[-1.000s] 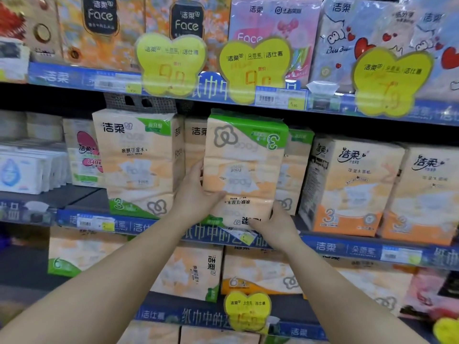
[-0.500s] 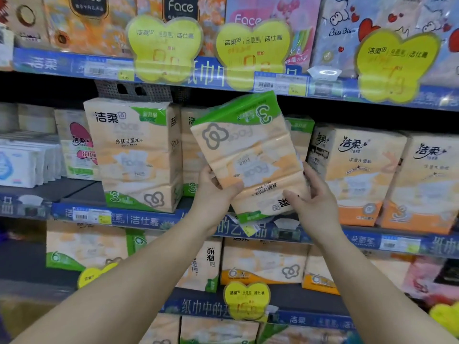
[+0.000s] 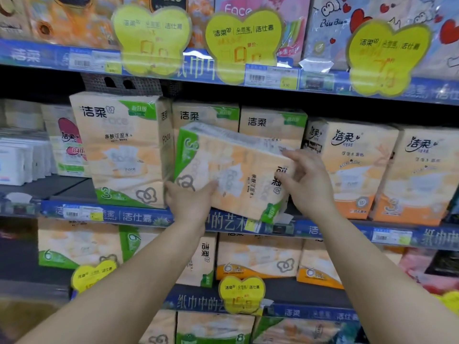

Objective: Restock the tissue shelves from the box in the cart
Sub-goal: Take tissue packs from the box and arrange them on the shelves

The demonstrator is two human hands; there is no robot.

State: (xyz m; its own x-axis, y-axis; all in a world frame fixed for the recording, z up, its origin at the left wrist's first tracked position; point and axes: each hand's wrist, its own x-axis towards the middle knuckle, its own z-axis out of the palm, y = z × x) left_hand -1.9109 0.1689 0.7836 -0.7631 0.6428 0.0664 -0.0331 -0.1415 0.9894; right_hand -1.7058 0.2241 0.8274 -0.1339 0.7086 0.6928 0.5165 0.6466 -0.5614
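Holding a peach-and-green plastic-wrapped tissue pack [image 3: 231, 170] sideways above the blue-edged middle shelf [image 3: 139, 216]: left hand [image 3: 188, 199] grips its lower left corner, right hand [image 3: 308, 180] its right end.

From where I stand, the tilted tissue pack [image 3: 231, 170] hides the lower halves of two upright packs [image 3: 238, 117] behind it, the price tags [image 3: 388, 55] blur beyond reading, and both forearms run off the bottom edge.
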